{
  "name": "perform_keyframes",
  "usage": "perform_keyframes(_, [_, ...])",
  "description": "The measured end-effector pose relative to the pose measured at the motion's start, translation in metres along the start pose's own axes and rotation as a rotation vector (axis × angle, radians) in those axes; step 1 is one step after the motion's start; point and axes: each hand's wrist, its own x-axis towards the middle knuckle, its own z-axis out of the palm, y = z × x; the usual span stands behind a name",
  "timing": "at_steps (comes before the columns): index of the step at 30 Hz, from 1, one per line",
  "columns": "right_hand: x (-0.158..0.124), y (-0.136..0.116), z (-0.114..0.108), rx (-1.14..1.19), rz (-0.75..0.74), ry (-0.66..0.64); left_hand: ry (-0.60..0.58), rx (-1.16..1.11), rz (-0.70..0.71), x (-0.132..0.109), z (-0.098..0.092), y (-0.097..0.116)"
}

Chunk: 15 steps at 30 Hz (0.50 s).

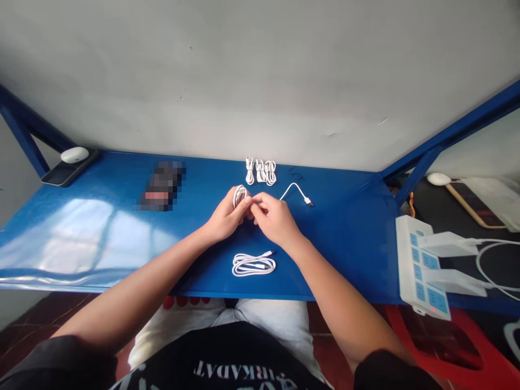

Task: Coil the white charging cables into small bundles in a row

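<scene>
Left hand (227,216) is closed around a small white cable (239,194) wound into a coil, fingers pinching the loops together just above the counter (101,233), a little behind its middle. Right hand (274,219) meets it from the other side, fingertips closed on the same cable where it leaves the coil (knuckles hide the pinch, so whether it grips the bare strand or a tie I cannot tell). From there the free length arcs to the right and lies on the counter, ending in a plug (308,201).

As things lie, the winding looks well along but not complete: most of this cable is looped and only that short tail is out. Behind the hands, near the wall, three bundles (260,171) sit in a row, tightly wound and cinched at the waist, so they appear finished. In front of the hands, near the counter's edge, a loose coil (254,265) lies in wide flat loops with no tie visible.

At far left a phone (67,168) lies flat with a white rounded thing on it. Right of it is a pixelated patch (161,185). At far right a power strip (420,271) carries white chargers.
</scene>
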Motion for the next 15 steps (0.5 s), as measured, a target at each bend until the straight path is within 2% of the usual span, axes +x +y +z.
perform_keyframes(5, [-0.002, -0.005, 0.005, -0.092, -0.001, 0.069, 0.018, 0.032, 0.024, 0.002, 0.001, 0.0])
perform_keyframes(8, [-0.002, -0.004, 0.007, -0.172, 0.019, 0.031, 0.145, -0.064, 0.009, 0.004, 0.0, 0.002])
perform_keyframes(12, [-0.001, 0.003, 0.006, -0.357, -0.038, -0.081, 0.326, -0.333, -0.019, 0.01, -0.007, 0.009])
perform_keyframes(15, [0.001, 0.008, 0.003, -0.398, -0.056, -0.079, 0.446, -0.478, -0.034, 0.014, -0.015, 0.016])
